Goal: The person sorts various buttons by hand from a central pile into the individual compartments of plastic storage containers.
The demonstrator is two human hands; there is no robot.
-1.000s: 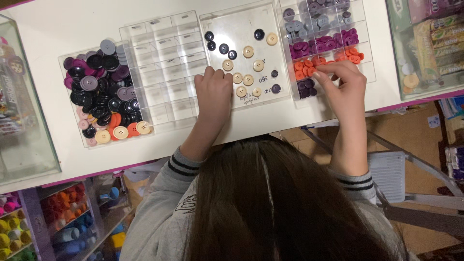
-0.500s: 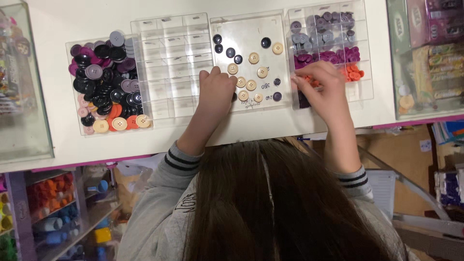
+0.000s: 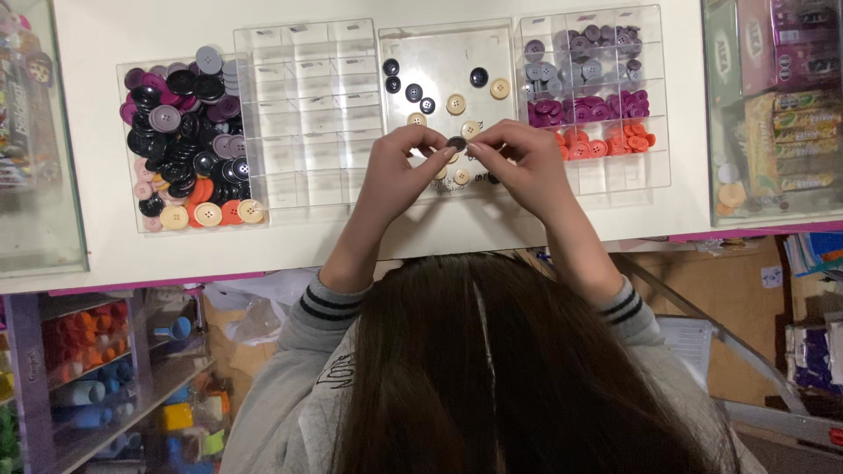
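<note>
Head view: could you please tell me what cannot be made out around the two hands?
- Small dark button between left hand and right hand: fingertips cover its edges, so which grip holds it is unclear.
- Buttons in the flat tray beneath the hands: hidden.
- Boxes at right: cut by the edge.

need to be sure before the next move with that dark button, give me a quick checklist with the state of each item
1. Dark button pinched between left hand and right hand: ok.
2. Button lifted off the flat tray: cannot tell.
3. Divided box has free compartments: ok.
4. Mixed button pile contained in its tray: ok.
5. Sorted box rows of grey, purple and orange kept apart: ok.
6. Button's hole count and exact colour: cannot tell.
</note>
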